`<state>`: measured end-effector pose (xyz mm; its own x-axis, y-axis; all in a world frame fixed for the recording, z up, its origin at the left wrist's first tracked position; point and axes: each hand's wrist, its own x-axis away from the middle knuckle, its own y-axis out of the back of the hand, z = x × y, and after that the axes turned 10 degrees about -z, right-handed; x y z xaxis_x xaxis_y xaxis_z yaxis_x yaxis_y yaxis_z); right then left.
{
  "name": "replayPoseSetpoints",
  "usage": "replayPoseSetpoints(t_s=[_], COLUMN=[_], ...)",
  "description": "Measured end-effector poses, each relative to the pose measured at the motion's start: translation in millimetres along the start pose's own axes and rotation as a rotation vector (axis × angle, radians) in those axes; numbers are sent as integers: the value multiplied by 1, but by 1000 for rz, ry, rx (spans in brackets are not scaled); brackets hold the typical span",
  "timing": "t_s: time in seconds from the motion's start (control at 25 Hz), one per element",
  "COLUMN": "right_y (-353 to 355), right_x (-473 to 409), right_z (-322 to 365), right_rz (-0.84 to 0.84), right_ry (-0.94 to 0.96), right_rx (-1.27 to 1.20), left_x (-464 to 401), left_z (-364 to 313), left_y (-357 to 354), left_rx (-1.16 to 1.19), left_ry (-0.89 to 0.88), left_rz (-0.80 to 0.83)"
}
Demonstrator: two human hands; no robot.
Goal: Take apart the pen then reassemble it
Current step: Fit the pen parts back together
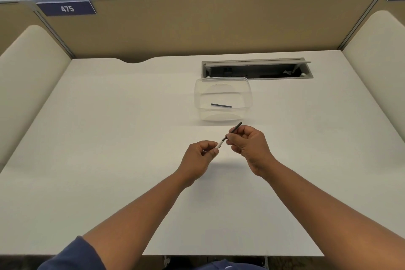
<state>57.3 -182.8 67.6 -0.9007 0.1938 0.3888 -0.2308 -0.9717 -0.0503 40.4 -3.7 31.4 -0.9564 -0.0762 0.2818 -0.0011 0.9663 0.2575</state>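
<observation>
Both hands hold a thin pen above the middle of the white desk. My left hand (200, 153) pinches the pen's white end (220, 144). My right hand (249, 144) grips the pen's black barrel (237, 127), which points up and to the right past my fingers. White and black sections meet between the two hands. A separate thin black pen part (221, 105) lies flat inside a clear plastic container (248, 98) just beyond my hands.
The white desk (109, 138) is bounded by tan partition walls behind and cream side panels. An open cable tray (257, 70) is recessed in the desk behind the container. The desk's near edge runs below my forearms.
</observation>
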Motion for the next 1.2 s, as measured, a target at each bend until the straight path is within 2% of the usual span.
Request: replayPoseSetpoints(t_s=[0.2,0.4,0.6,0.8,1.08,1.2], right_y=[0,7,10,20,60,68], right_x=[-1,-3,-6,-13,-23,-27], right_z=[-8,-20,-21,-34,-59,-64], right_rz=[68,48,25,-141,-274,-318], right_ry=[143,115,170,216,246,199], right_rx=[207,225,250,441,744,836], left_x=[-1,1,-1,-2,-5,-5], left_z=[0,-4,-5,-4,-1,-1], left_y=[0,1,2,1,5,3], left_rx=[32,49,67,72,72,67], left_ry=[-2,15,25,25,38,44], left_rz=[6,-11,-20,-23,-22,-20])
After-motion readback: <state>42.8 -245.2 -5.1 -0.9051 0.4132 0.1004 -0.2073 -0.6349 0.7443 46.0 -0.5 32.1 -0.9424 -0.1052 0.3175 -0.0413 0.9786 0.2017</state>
